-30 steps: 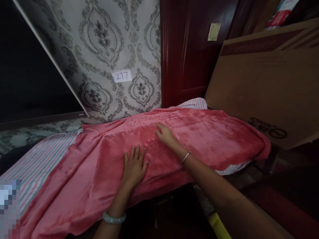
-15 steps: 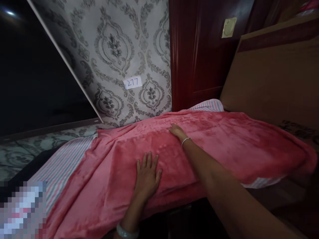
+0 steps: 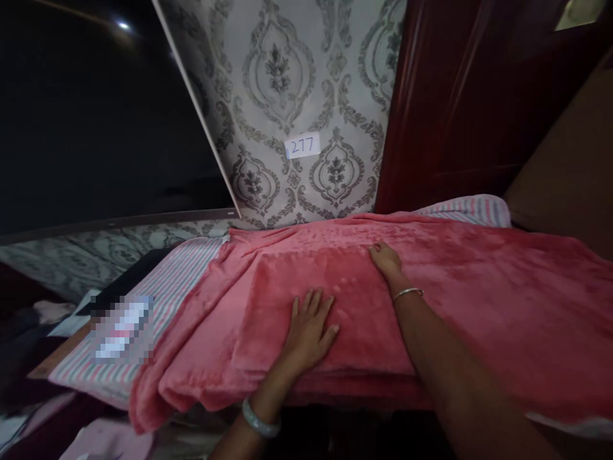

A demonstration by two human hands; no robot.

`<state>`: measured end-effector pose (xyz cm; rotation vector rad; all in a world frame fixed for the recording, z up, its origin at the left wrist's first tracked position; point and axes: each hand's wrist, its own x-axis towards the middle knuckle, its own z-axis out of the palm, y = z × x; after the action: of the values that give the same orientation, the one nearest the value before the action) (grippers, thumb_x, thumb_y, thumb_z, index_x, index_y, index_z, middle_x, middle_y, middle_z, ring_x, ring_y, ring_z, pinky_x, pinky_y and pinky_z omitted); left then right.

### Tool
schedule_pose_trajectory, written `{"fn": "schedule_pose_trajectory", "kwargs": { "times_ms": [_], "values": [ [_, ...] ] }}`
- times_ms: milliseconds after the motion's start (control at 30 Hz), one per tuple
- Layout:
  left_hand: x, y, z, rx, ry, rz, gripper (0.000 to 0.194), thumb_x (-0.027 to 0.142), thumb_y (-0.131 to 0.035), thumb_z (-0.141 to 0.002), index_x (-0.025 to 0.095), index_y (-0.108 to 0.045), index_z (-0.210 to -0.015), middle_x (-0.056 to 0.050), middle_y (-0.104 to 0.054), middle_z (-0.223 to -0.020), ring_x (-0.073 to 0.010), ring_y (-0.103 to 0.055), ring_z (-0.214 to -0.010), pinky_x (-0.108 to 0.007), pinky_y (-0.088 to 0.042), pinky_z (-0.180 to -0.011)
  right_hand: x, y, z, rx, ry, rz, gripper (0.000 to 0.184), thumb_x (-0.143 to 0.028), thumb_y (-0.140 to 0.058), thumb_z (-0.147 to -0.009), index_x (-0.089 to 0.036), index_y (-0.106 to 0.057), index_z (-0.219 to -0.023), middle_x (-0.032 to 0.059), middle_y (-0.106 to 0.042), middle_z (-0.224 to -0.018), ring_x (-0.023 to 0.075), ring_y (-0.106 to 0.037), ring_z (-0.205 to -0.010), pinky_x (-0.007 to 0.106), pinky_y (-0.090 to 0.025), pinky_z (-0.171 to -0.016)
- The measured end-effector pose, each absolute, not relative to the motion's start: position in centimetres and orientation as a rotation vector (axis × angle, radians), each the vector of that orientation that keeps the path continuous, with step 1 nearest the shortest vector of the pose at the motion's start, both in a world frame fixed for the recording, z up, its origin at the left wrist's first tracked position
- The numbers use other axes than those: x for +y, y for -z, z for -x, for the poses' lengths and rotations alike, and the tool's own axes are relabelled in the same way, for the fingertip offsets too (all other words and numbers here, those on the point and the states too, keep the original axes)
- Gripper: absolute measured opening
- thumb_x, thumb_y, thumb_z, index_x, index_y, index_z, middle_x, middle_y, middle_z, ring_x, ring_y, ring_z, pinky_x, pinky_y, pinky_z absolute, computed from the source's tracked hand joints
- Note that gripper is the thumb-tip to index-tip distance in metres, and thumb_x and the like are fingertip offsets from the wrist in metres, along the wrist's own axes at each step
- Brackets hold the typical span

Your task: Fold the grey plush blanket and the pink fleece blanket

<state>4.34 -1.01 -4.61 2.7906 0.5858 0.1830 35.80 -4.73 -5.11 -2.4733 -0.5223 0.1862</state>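
A plush pink-red blanket (image 3: 488, 287) is spread over a surface, with a folded rectangular part (image 3: 364, 319) lying flat in the middle. On that folded part my left hand (image 3: 310, 329) rests palm down, its fingers spread. My right hand (image 3: 385, 259) is at the far right corner of the fold, fingers bent and closed on the blanket there; the fingertips are partly hidden. Striped cloth (image 3: 189, 271) shows from under the blanket on the left, and more striped cloth (image 3: 472, 209) at the back right.
A large dark screen (image 3: 105, 121) stands at the back left. Behind the blanket are patterned wallpaper (image 3: 282, 96) with a paper label (image 3: 302, 145) reading 277, and a dark red wood panel (image 3: 460, 108). A brown board (image 3: 569, 153) leans at right. A blurred-out item lies on the left cloth.
The view has swung to the left, so everything sits further right. Both hands stay at about the same places on the blanket; the right fingers look more bent.
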Motion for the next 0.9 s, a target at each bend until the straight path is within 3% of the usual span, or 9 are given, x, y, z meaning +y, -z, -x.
{"fn": "schedule_pose_trajectory", "kwargs": {
  "times_ms": [167, 333, 467, 667, 900],
  "values": [
    [4.8, 0.7, -5.8, 0.703, -0.482, -2.523, 0.058, 0.04, -0.045, -0.102, 0.022, -0.042, -0.157, -0.007, -0.04, -0.164, -0.0196, -0.036, -0.152, -0.04, -0.032, -0.125, -4.9, 5.2, -36.0, -0.54, -0.203, 2.495, 0.053, -0.046, -0.045, -0.1, -0.012, -0.062, -0.137, 0.0216, -0.07, -0.125, 0.0329, -0.067, -0.117, 0.041, -0.051, -0.095],
    [13.6, -2.5, -8.5, 1.48, -0.602, -2.339, 0.06, 0.035, -0.048, -0.098, 0.017, -0.042, -0.155, -0.015, -0.042, -0.162, -0.0291, -0.04, -0.149, -0.047, -0.041, -0.117, -5.2, 5.9, -36.6, -0.607, -0.153, 2.438, 0.052, -0.047, -0.053, -0.097, -0.017, -0.061, -0.139, 0.0161, -0.069, -0.13, 0.0296, -0.066, -0.119, 0.037, -0.051, -0.095],
    [15.2, 0.0, -9.0, 1.692, -0.503, -2.243, 0.056, 0.034, -0.046, -0.097, 0.006, -0.051, -0.144, -0.027, -0.063, -0.137, -0.0394, -0.058, -0.131, -0.055, -0.049, -0.103, -5.1, 6.4, -36.8, -0.702, -0.158, 2.424, 0.044, -0.038, -0.054, -0.097, -0.019, -0.064, -0.136, 0.0141, -0.07, -0.128, 0.0276, -0.066, -0.117, 0.034, -0.05, -0.093],
    [15.1, 3.6, -8.7, 1.624, -0.546, -2.361, 0.051, 0.032, -0.035, -0.1, 0.009, -0.051, -0.143, -0.022, -0.065, -0.135, -0.0296, -0.062, -0.126, -0.04, -0.049, -0.104, -5.2, 6.7, -37.1, -0.456, 0.033, 2.473, 0.04, -0.037, -0.05, -0.098, -0.018, -0.067, -0.129, 0.0157, -0.074, -0.114, 0.0279, -0.069, -0.106, 0.033, -0.051, -0.084],
    [16.2, 3.5, -8.8, 1.617, -0.553, -2.371, 0.046, 0.034, -0.037, -0.099, 0.008, -0.061, -0.129, -0.024, -0.069, -0.124, -0.0336, -0.068, -0.115, -0.042, -0.052, -0.095, -4.6, 6.2, -36.3, -0.51, -0.094, 2.441, 0.038, -0.033, -0.053, -0.097, -0.016, -0.068, -0.128, 0.0159, -0.072, -0.125, 0.0251, -0.068, -0.112, 0.03, -0.049, -0.088]
  ]
}}
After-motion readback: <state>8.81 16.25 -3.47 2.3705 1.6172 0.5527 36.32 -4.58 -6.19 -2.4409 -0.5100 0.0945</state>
